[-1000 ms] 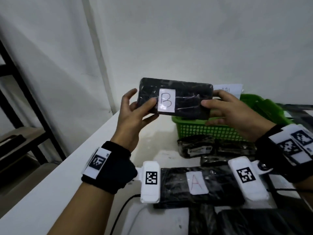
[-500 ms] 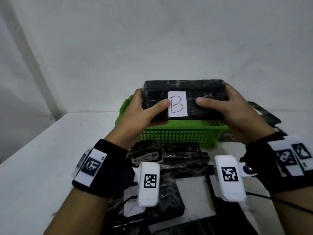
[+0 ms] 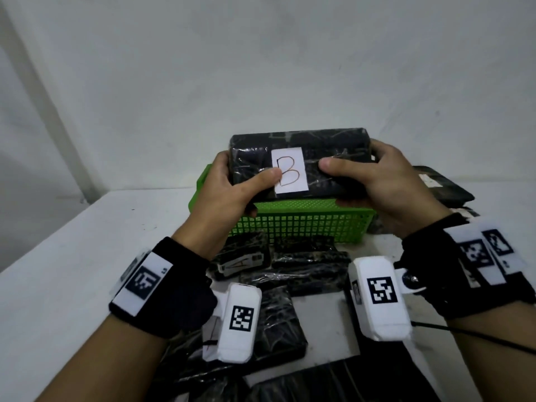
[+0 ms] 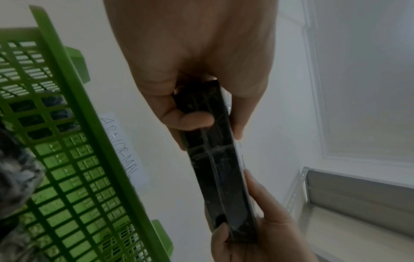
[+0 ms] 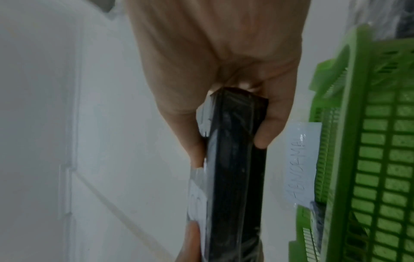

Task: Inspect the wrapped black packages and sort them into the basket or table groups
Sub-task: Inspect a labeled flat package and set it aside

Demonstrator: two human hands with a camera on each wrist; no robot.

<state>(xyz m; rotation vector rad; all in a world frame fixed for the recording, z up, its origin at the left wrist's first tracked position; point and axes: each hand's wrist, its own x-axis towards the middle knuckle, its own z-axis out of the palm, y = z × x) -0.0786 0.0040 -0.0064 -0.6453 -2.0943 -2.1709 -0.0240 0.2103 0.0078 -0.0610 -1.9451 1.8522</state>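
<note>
A black wrapped package [image 3: 319, 152] with a white label marked B is held level above the green basket [image 3: 295, 221]. My left hand [image 3: 232, 184] grips its left end, thumb on the front face beside the label. My right hand [image 3: 374, 178] grips its right end the same way. The left wrist view shows the package [image 4: 215, 159] edge-on, pinched between thumb and fingers, with the basket [image 4: 74, 159] to its left. From the right wrist the package [image 5: 233, 168] also appears edge-on, the basket [image 5: 369, 159] to its right. Dark wrapped items lie in the basket.
Several black wrapped packages [image 3: 301, 268] lie on the white table [image 3: 72, 256] in front of the basket, one labelled A [image 3: 240, 262]. More packages [image 3: 441, 187] sit to the basket's right. A paper label [image 4: 125, 150] hangs on the basket's far side. A white wall stands behind.
Both hands have carried the B package from the left of the basket to directly above it and slightly lower. The head view has swung toward the basket.
</note>
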